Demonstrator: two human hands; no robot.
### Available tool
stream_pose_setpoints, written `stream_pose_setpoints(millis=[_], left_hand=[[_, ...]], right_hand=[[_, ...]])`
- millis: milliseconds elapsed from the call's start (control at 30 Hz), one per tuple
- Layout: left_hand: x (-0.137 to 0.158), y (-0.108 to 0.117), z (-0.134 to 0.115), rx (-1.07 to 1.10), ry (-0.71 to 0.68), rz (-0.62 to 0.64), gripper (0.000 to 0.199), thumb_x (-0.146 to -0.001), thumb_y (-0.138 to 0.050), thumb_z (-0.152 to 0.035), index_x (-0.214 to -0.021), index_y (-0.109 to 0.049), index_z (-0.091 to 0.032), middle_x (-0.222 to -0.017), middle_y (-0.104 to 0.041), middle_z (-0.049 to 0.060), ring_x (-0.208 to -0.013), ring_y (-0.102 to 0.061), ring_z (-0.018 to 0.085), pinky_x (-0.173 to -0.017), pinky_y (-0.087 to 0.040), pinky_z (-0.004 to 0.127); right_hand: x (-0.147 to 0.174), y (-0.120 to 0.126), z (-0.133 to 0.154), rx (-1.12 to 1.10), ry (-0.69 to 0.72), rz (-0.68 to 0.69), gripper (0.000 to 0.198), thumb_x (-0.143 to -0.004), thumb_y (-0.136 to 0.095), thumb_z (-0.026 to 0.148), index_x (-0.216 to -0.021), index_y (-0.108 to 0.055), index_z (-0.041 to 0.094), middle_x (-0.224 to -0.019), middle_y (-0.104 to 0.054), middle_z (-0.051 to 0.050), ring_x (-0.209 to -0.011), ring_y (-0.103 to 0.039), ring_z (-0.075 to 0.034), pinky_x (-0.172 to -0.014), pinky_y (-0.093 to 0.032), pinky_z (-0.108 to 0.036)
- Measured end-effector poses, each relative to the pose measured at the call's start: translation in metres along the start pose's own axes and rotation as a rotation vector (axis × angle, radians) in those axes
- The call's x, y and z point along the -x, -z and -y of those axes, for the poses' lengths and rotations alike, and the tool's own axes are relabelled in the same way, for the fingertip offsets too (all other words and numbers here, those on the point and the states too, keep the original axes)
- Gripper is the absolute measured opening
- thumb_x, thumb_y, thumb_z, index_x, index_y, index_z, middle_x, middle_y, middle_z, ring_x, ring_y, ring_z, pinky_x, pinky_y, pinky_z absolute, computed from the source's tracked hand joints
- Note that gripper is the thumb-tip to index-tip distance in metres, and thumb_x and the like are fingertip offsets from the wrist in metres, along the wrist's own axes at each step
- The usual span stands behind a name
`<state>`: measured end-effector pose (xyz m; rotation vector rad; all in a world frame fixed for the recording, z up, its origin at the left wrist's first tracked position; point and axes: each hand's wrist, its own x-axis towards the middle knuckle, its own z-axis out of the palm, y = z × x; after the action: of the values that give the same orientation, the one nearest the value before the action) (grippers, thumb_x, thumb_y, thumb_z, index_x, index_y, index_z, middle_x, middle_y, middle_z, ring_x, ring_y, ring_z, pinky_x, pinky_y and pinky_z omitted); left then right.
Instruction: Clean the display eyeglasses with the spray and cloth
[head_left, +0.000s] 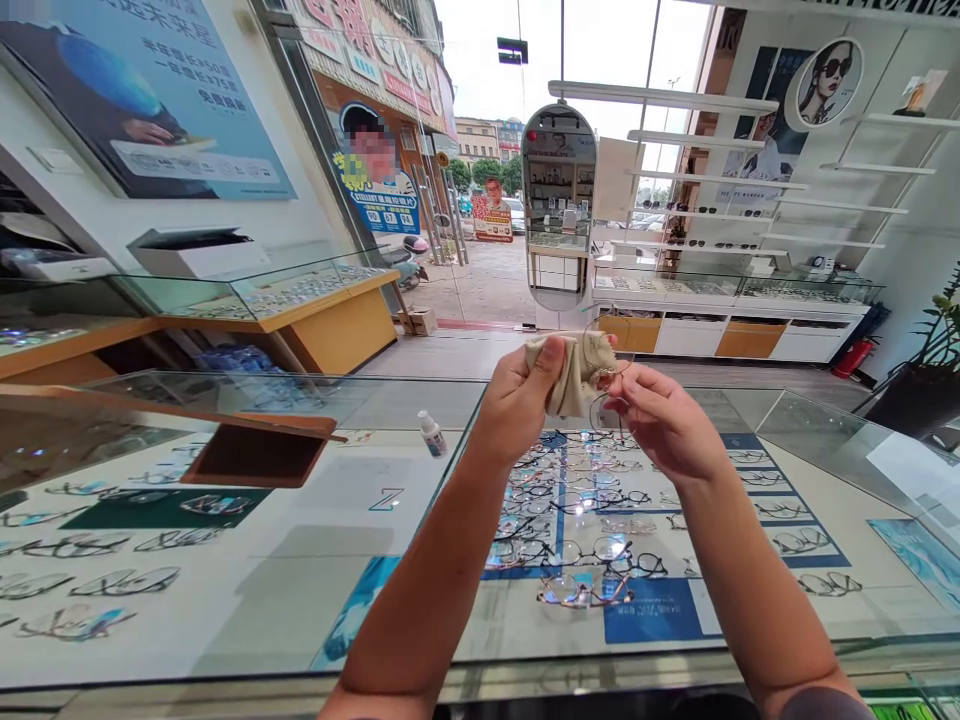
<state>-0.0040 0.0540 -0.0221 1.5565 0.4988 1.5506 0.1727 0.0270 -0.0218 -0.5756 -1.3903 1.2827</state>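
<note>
Above the glass display counter, my left hand is closed on a beige cleaning cloth, its thumb pressing the folded fabric. My right hand pinches the thin frame of a pair of eyeglasses just right of the cloth. Part of the eyeglasses is hidden behind the cloth and my fingers; a thin rim and temple show around them. Beneath both hands, rows of eyeglasses lie inside the counter on blue and white panels.
A small white spray bottle stands on the counter to the left. Farther left is a brown tray. An oval mirror stands beyond the counter, with white-fronted cabinets behind. A potted plant is at the right.
</note>
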Motion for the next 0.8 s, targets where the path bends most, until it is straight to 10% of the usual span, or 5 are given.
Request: stream_pose_setpoints(millis=[300, 467, 800], left_hand=[[0.008, 0.016, -0.022, -0.593, -0.440, -0.203, 0.024, -0.102, -0.068, -0.042, -0.088, -0.071, -0.022, -0.063, -0.057, -0.004, -0.053, -0.047, 0.009, -0.049, -0.039, 0.024], [0.007, 0.013, -0.020, -0.890, -0.742, -0.033, 0.052, -0.085, -0.087, -0.051, -0.127, -0.069, -0.025, -0.116, -0.075, 0.008, -0.099, -0.070, 0.022, -0.083, -0.060, 0.037], [0.006, 0.009, -0.011, -0.897, -0.800, 0.023, 0.048, -0.086, -0.087, -0.047, -0.128, -0.073, -0.028, -0.116, -0.076, 0.006, -0.108, -0.073, 0.024, -0.095, -0.061, 0.040]], right_hand=[[0.001, 0.026, 0.021, 0.086, 0.032, -0.077, 0.021, -0.083, -0.080, 0.042, -0.073, -0.073, 0.024, -0.085, -0.069, -0.002, -0.093, -0.065, -0.020, -0.097, -0.049, -0.037], [0.009, 0.024, 0.031, 0.236, 0.022, 0.063, 0.022, -0.088, -0.071, 0.035, -0.070, -0.072, 0.023, -0.077, -0.068, -0.002, -0.082, -0.062, -0.019, -0.088, -0.048, -0.036], [0.017, 0.023, 0.038, 0.509, 0.095, 0.053, 0.026, -0.094, -0.065, 0.036, -0.073, -0.070, 0.022, -0.076, -0.066, 0.000, -0.078, -0.059, -0.018, -0.078, -0.045, -0.035]])
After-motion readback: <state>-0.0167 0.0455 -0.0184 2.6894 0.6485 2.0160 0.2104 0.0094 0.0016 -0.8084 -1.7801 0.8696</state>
